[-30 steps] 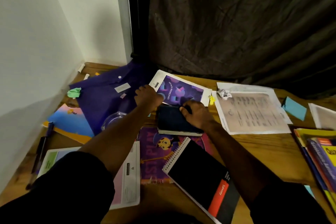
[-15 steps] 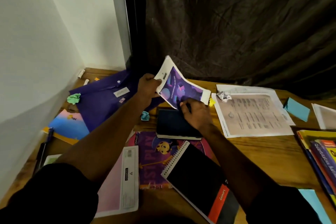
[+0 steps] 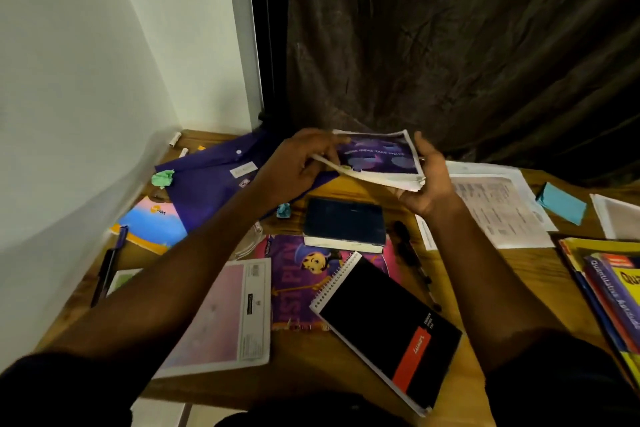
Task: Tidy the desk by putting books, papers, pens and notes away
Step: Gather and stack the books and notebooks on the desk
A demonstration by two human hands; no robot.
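Observation:
Both hands hold a purple-printed booklet (image 3: 377, 156) with white borders up above the desk's far side. My left hand (image 3: 298, 163) pinches its left edge, and my right hand (image 3: 424, 184) supports its right edge from below, fingers curled up around it. Below it on the wooden desk (image 3: 512, 274) lies a dark blue hardback notebook (image 3: 344, 224). Nearer me lie a black spiral notebook (image 3: 388, 326) with a red stripe, a purple cartoon book (image 3: 294, 284) and a pink-covered pad (image 3: 221, 315). A purple folder (image 3: 214, 184) lies at the back left.
Printed sheets (image 3: 495, 204) and a blue sticky-note pad (image 3: 561, 206) lie at the right, with stacked books (image 3: 613, 291) at the right edge. Crumpled green (image 3: 162, 178) and blue (image 3: 284, 210) notes, a colourful booklet (image 3: 152, 222) and a pen (image 3: 109, 263) lie left. A wall and a dark curtain bound the desk.
The purple-printed booklet went from lying flat on the desk to being lifted with both hands. My right hand left the dark blue notebook and took the booklet's right edge.

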